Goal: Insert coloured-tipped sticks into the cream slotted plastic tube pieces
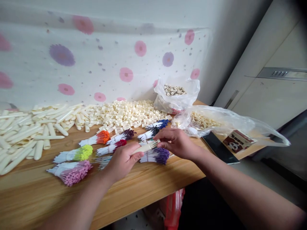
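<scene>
My left hand (124, 159) is closed around a cream plastic pen barrel (141, 148), held tilted above the table. My right hand (176, 142) pinches at the barrel's slotted far end, where thin rods and a small green tip show. Below and around my hands lie banded bundles of thin white pen refills with coloured ends: purple (157, 156), red (115, 146), black (149, 134), blue (159, 124), dark maroon (123, 135) and orange (98, 138). Farther left are yellow-green (76, 154) and pink (72, 172) bundles. My left hand partly hides a pale bundle (103, 161).
Long cream tubes (33, 131) are heaped at left. Short slotted cream parts (124, 113) pile along the wall sheet (103, 57). A white bag (168, 102) holds small round-topped pieces; a clear bag (206, 119) holds cream parts. A panda-printed box (237, 141) sits by a dark flat panel (219, 148).
</scene>
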A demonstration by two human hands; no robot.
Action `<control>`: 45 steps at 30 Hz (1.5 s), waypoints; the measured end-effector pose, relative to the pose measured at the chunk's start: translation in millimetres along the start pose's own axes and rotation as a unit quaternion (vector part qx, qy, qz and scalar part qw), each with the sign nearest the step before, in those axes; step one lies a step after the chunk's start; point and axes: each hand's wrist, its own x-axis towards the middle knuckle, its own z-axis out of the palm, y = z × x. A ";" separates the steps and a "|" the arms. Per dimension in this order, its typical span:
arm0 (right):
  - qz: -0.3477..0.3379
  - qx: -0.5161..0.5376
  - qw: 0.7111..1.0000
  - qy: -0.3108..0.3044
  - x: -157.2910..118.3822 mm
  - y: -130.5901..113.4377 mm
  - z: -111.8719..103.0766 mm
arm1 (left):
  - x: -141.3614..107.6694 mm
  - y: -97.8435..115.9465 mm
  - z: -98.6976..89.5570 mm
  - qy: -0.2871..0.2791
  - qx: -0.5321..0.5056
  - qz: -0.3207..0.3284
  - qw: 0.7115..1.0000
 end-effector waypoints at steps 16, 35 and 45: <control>0.105 0.315 0.937 0.106 5.0 -9.7 25.7 | -10.4 31.8 18.6 -0.058 -0.001 0.058 0.997; 0.088 0.338 0.933 0.085 6.1 -5.7 35.7 | -12.9 34.7 25.6 -0.023 -0.010 0.024 0.999; 0.084 0.358 0.928 0.063 2.1 -8.3 37.2 | -14.0 37.4 22.7 -0.061 -0.011 0.037 0.997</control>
